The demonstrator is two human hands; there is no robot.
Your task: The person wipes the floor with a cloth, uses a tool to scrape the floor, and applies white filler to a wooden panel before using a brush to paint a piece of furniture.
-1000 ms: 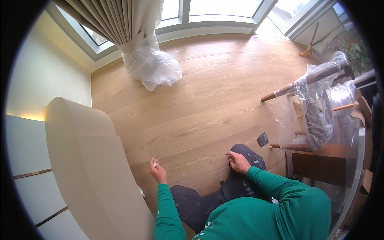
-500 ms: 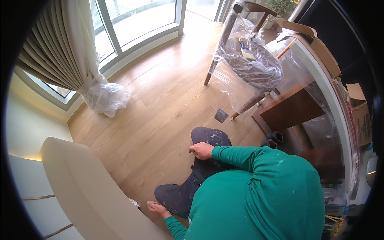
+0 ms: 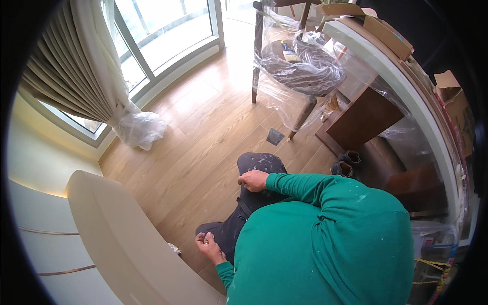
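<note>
My left hand [image 3: 208,245] hovers low beside my left knee, palm up and fingers curled, close to the edge of a cream curved panel [image 3: 117,229]. Whether it holds something small I cannot tell. On my right knee [image 3: 260,165] rests my right hand [image 3: 252,180], fingers closed in a loose fist. I wear a green sweatshirt [image 3: 325,239] and dark paint-speckled trousers, and I am low over the wooden floor [image 3: 203,132].
A plastic-wrapped chair [image 3: 300,71] with a paint brush [image 3: 290,51] on its seat stands ahead. A small dark square [image 3: 275,136] lies by its leg. The curtain [image 3: 76,66] ends in a plastic bag [image 3: 140,129]. Dark shoes [image 3: 345,163] sit under the wrapped table [image 3: 406,86].
The view has swung so the chair and table now lie ahead on the right. My left hand has drawn in from the floor to beside my knee. The right hand stays on the knee.
</note>
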